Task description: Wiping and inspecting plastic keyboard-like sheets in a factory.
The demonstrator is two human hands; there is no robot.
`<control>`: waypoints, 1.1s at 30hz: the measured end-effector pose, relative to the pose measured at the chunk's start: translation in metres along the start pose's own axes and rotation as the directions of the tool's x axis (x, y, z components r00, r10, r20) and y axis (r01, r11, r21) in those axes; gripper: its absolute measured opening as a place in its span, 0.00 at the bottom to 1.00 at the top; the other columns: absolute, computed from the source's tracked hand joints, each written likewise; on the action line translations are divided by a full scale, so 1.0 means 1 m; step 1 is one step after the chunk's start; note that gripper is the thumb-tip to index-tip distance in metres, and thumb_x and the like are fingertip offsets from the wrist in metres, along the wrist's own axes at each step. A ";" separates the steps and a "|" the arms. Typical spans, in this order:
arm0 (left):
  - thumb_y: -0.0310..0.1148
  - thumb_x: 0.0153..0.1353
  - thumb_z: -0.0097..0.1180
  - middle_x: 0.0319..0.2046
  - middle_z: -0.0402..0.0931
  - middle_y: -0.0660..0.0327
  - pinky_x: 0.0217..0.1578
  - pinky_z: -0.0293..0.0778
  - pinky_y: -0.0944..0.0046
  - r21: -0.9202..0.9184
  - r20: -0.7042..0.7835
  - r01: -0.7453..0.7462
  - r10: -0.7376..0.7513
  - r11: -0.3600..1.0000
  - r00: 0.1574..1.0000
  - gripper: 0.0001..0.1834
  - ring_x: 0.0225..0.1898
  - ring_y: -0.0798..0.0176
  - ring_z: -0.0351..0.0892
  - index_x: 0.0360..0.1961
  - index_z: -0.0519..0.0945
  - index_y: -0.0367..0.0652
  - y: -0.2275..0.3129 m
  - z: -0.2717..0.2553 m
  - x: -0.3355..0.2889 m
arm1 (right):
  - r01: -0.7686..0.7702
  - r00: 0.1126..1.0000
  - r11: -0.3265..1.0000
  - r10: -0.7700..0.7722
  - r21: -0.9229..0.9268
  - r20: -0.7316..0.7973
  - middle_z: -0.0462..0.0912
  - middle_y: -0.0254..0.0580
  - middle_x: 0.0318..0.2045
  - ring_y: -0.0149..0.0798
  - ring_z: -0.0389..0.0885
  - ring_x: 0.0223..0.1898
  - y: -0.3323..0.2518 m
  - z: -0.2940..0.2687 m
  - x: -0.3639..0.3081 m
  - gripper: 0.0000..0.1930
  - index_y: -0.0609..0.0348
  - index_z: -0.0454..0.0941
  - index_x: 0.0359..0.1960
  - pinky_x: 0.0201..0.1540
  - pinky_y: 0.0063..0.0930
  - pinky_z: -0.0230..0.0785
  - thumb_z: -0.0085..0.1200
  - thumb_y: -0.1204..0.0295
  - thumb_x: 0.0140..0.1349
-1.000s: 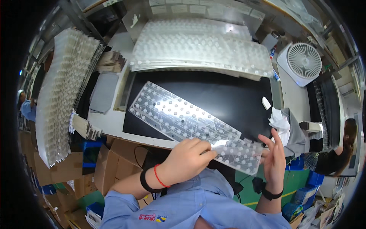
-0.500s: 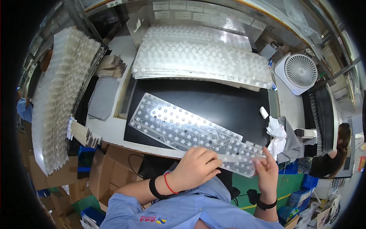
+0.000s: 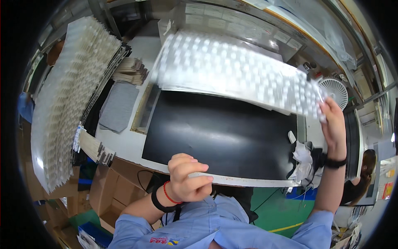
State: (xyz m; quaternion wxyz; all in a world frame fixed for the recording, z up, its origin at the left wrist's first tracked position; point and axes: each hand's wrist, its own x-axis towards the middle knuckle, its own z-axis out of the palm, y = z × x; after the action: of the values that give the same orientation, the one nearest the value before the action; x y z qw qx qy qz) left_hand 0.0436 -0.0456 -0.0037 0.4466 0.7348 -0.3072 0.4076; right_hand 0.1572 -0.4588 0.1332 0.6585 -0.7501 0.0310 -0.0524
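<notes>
My right hand pinches the right end of a clear plastic keyboard membrane sheet dotted with round domes. Blurred by motion, the sheet spans the stack of similar sheets at the back of the bench, hiding most of it. I cannot tell whether it touches the stack. My left hand hovers by the front edge of the black work mat, with fingers curled in; whatever they hold, if anything, is hidden.
Tall stacked clear sheets stand at far left, near a grey cloth. A white fan sits at back right. Crumpled white tissue lies by the mat's right edge. Below the bench is a cardboard box; another person is at far right.
The membrane sheet has gone from the mat up to the back stack, carried by my right hand. My left hand has come away from it and shifted left.
</notes>
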 end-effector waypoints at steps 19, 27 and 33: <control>0.24 0.45 0.62 0.46 0.75 0.61 0.42 0.73 0.58 -0.005 0.065 0.101 -0.101 0.995 0.993 0.15 0.43 0.56 0.72 0.36 0.80 0.52 -0.002 0.003 -0.002 | -0.003 0.997 0.884 -0.034 -0.467 -0.072 0.78 0.50 0.57 0.39 0.75 0.58 -0.011 0.051 0.132 0.29 0.71 0.69 0.64 0.57 0.32 0.69 0.53 0.58 0.71; 0.22 0.43 0.61 0.46 0.75 0.60 0.44 0.71 0.58 0.031 0.122 0.128 -0.131 0.991 0.984 0.15 0.43 0.55 0.73 0.34 0.81 0.51 0.002 0.002 0.006 | -0.062 0.996 0.626 0.093 -0.777 -0.005 0.83 0.39 0.37 0.31 0.78 0.38 0.006 0.018 0.069 0.22 0.73 0.79 0.53 0.42 0.25 0.71 0.61 0.65 0.65; 0.20 0.42 0.59 0.46 0.75 0.59 0.45 0.70 0.57 0.056 0.155 0.133 -0.140 0.990 0.978 0.15 0.43 0.53 0.72 0.33 0.80 0.49 0.002 0.005 0.005 | -0.037 0.999 0.898 0.034 -0.439 -0.015 0.79 0.28 0.28 0.21 0.74 0.28 0.019 0.020 0.064 0.12 0.69 0.80 0.44 0.32 0.19 0.66 0.62 0.73 0.64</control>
State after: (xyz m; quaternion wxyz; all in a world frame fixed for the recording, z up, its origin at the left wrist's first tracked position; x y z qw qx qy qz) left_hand 0.0461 -0.0510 -0.0002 0.4310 0.7941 -0.2813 0.3232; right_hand 0.2235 -0.4486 0.1141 0.4731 -0.8785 0.0579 -0.0344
